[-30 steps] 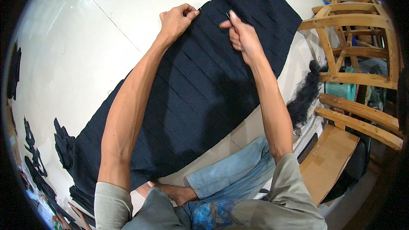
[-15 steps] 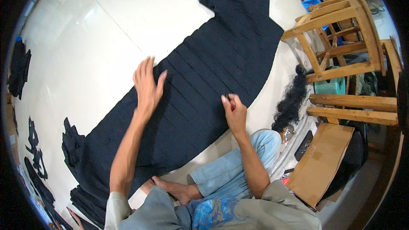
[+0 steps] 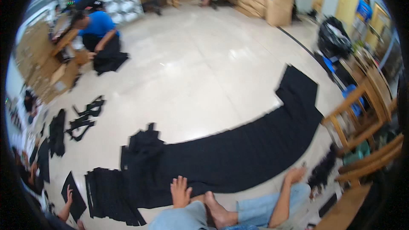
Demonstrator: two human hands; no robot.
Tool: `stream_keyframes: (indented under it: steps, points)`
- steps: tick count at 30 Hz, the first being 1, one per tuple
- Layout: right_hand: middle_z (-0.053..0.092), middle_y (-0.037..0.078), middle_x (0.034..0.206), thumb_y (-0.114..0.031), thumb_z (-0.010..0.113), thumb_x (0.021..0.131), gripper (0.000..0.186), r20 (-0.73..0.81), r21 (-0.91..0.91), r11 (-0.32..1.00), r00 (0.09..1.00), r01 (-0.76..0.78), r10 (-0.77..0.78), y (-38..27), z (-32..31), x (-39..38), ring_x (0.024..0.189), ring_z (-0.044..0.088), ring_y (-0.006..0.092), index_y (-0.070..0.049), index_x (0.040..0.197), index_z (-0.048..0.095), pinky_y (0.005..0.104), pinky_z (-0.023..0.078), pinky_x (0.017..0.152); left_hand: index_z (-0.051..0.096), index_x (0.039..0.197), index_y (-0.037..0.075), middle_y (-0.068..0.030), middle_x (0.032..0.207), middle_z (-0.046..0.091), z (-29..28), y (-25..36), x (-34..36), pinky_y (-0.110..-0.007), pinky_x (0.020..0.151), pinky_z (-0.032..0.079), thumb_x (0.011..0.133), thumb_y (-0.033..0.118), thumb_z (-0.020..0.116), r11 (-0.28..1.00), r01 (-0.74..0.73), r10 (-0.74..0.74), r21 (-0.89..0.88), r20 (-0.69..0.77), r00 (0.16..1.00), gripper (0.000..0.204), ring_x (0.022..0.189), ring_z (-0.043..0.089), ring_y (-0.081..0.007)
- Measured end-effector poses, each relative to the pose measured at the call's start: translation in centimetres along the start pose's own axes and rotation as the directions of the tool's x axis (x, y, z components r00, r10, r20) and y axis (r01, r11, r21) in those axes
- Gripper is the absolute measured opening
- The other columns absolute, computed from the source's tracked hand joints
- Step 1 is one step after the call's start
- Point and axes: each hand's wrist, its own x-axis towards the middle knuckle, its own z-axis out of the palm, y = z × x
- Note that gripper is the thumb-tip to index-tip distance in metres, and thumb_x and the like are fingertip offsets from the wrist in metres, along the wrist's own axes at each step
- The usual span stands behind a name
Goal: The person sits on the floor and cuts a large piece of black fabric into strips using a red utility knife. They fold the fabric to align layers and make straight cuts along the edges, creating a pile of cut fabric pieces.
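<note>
A long band of black pleated fabric (image 3: pixel 238 153) curves across the pale tiled floor in front of me. My left hand (image 3: pixel 180 189) is at its near edge by my left leg, palm down, fingers spread and holding nothing. My right hand (image 3: pixel 295 173) is at the right, beside my raised knee, with fingers curled; what it holds is too blurred to name. A stack of black strips (image 3: pixel 106 194) lies at the left end of the band. Loose dark fluffy fibre (image 3: pixel 319 170) lies right of my right hand.
A co-worker in blue (image 3: pixel 96 27) handles dark cloth by flattened cardboard (image 3: pixel 38 55). Another person's hand (image 3: pixel 69 198) is at lower left. Wooden chair frames (image 3: pixel 358 115) stand at right, brown paper sacks (image 3: pixel 279 6) and a black bag (image 3: pixel 332 38) farther back. Black cutouts (image 3: pixel 83 123) lie leftward.
My view has tilted up to show the room. My left hand has pulled back toward my leg, and my right hand has moved off the fabric's middle toward my right knee.
</note>
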Motion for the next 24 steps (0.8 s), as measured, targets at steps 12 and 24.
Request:
stream_keyframes:
  steps: [12, 24]
  points:
    - [0.058, 0.022, 0.127, -0.045, 0.066, 0.088, 0.068, 0.263, 0.124, 0.986, 0.961, -0.116, 0.080, -5.4, -1.4, 4.6, 0.117, 0.056, 0.0413, 0.001, 0.134, 0.048, 0.0481, 0.045, 0.100, 0.053, 0.132, 0.005, -0.0202, 0.141, 0.047, -2.1, -3.5, -9.4, -0.052, 0.110, 0.029, 0.094, 0.026, 0.058, 0.955, 0.287, -0.297, -0.076, -0.268, 0.917, 0.043, 0.133, 0.040, -0.0377]
    - [0.067, 0.020, 0.111, -0.024, 0.068, 0.087, 0.043, 0.543, 0.727, 0.434, 0.832, -0.533, 0.112, -6.5, 2.7, 8.0, 0.098, 0.065, 0.0376, 0.008, 0.114, 0.062, 0.0469, 0.052, 0.088, 0.054, 0.130, 0.005, -0.0197, 0.138, 0.049, -2.7, -4.2, -10.9, -0.049, 0.109, 0.031, 0.094, 0.024, 0.059, 0.900, 0.426, -0.437, -0.098, -0.221, 0.872, 0.041, 0.131, 0.043, -0.0367]
